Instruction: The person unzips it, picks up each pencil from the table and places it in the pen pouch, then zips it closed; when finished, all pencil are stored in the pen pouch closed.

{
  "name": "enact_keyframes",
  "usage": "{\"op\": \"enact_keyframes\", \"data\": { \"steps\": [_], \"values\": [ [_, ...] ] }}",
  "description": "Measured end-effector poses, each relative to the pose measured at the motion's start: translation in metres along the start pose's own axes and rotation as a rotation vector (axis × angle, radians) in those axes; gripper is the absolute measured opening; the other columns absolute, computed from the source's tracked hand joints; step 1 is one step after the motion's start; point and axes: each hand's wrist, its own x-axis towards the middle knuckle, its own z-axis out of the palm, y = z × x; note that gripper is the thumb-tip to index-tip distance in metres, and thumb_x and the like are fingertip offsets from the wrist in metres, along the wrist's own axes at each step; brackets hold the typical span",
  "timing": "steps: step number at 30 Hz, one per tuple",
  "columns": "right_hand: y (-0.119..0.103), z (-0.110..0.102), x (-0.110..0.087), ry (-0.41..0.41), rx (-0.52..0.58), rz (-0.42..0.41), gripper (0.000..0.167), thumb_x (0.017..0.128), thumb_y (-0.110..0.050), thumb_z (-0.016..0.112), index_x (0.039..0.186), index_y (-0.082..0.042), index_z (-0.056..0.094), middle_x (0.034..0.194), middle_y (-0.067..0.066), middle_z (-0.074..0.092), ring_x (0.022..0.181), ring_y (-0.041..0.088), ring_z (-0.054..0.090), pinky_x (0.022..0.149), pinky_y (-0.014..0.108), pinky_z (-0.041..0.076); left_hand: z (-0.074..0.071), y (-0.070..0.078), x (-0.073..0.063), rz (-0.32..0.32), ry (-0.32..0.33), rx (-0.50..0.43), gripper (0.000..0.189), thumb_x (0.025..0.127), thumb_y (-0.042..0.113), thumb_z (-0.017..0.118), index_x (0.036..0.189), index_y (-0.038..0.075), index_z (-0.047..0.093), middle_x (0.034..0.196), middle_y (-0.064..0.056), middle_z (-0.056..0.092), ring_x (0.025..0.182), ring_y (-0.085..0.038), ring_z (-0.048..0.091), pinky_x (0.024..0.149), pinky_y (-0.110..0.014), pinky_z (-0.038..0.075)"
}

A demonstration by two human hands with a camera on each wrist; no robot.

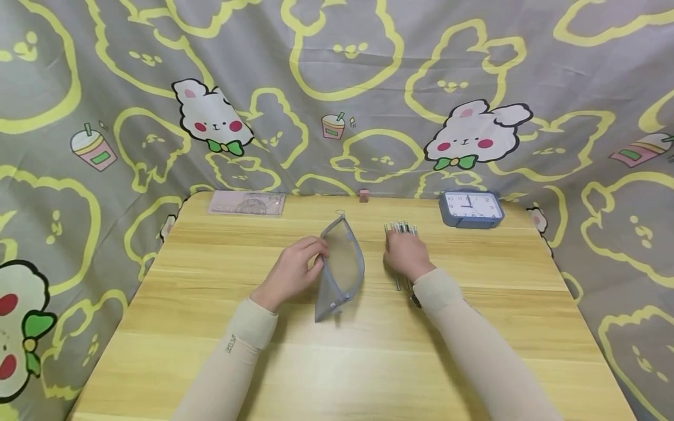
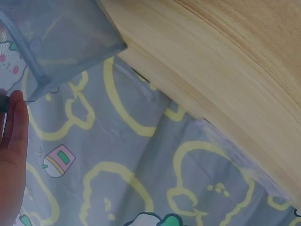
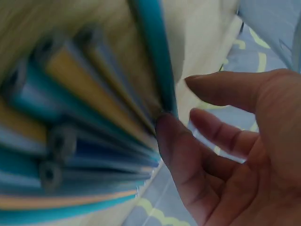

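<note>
A grey-blue mesh zipper pouch (image 1: 329,289) stands on the table with its mouth spread wide. My left hand (image 1: 292,269) pinches the left rim of the pouch between thumb and fingers. In the left wrist view, part of the pouch (image 2: 75,37) shows above the fingers. To the right, my right hand (image 1: 408,254) reaches down over a bunch of pencils. The right wrist view shows pencils (image 3: 94,89) in teal, orange and blue. One fingertip touches a teal pencil (image 3: 153,47) at the bunch's edge, while the thumb stands apart from that finger.
A blue-framed clock (image 1: 471,207) stands at the table's back right. A flat, pinkish clear packet (image 1: 247,203) lies at the back left, and a small pink block (image 1: 364,196) sits at the back edge. A patterned curtain (image 1: 284,169) hangs behind the wooden table (image 1: 200,327).
</note>
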Motion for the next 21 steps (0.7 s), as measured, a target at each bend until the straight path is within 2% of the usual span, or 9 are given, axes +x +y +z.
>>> {"op": "enact_keyframes", "data": {
  "steps": [3,8,12,14,16,18,21],
  "values": [
    [0.0,0.002,0.004,-0.033,0.012,0.005,0.004,0.085,-0.005,0.062,0.088,-0.006,0.063,0.077,0.009,0.066,0.07,0.028,0.064,0.064,0.046,0.059,0.001,-0.001,0.002,0.002,-0.007,-0.002,0.012,0.091,-0.005,0.07,0.097,0.004,0.074,0.112,-0.012,0.076,0.106,-0.028,0.075,0.095,-0.036,0.064],
    [0.001,-0.009,0.01,-0.01,0.158,0.031,0.009,0.086,-0.012,0.071,0.083,-0.009,0.063,0.075,0.006,0.066,0.069,0.024,0.061,0.063,0.035,0.052,0.004,-0.003,0.005,0.014,-0.003,-0.007,0.011,0.091,-0.004,0.072,0.098,0.004,0.074,0.113,-0.01,0.075,0.105,-0.026,0.075,0.092,-0.033,0.065],
    [-0.007,-0.033,-0.001,0.003,0.405,0.066,0.009,0.091,-0.017,0.071,0.09,-0.01,0.067,0.077,0.004,0.071,0.067,0.02,0.07,0.061,0.029,0.056,0.004,-0.003,0.005,0.02,0.0,-0.029,0.011,0.09,-0.005,0.072,0.097,0.004,0.074,0.112,-0.012,0.074,0.103,-0.027,0.075,0.09,-0.034,0.065],
    [-0.018,-0.047,-0.01,-0.031,0.538,0.054,0.008,0.091,-0.015,0.069,0.095,-0.008,0.069,0.08,0.006,0.073,0.067,0.022,0.074,0.062,0.031,0.061,0.004,-0.003,0.004,0.02,-0.002,-0.038,0.012,0.09,-0.006,0.072,0.096,0.004,0.075,0.111,-0.013,0.074,0.101,-0.027,0.075,0.089,-0.033,0.065],
    [-0.031,-0.059,-0.021,-0.09,0.626,0.022,0.009,0.092,-0.013,0.069,0.097,-0.006,0.07,0.082,0.007,0.073,0.069,0.025,0.076,0.065,0.035,0.065,0.004,-0.003,0.004,0.015,-0.006,-0.045,0.013,0.09,-0.006,0.072,0.096,0.004,0.075,0.11,-0.012,0.074,0.101,-0.026,0.074,0.089,-0.032,0.065],
    [-0.044,-0.066,-0.028,-0.148,0.637,-0.032,0.007,0.091,-0.01,0.069,0.096,-0.006,0.071,0.081,0.007,0.073,0.068,0.025,0.074,0.066,0.036,0.065,0.005,-0.003,0.004,0.009,-0.01,-0.052,0.013,0.091,-0.006,0.071,0.096,0.005,0.074,0.11,-0.01,0.073,0.101,-0.024,0.074,0.09,-0.031,0.065],
    [-0.062,-0.066,-0.031,-0.21,0.585,-0.113,0.004,0.092,-0.009,0.068,0.092,-0.007,0.071,0.078,0.004,0.072,0.064,0.021,0.072,0.062,0.032,0.063,0.008,-0.003,0.006,0.007,-0.016,-0.068,0.013,0.091,-0.005,0.07,0.097,0.005,0.074,0.109,-0.01,0.073,0.102,-0.023,0.073,0.091,-0.031,0.064]
  ]
}}
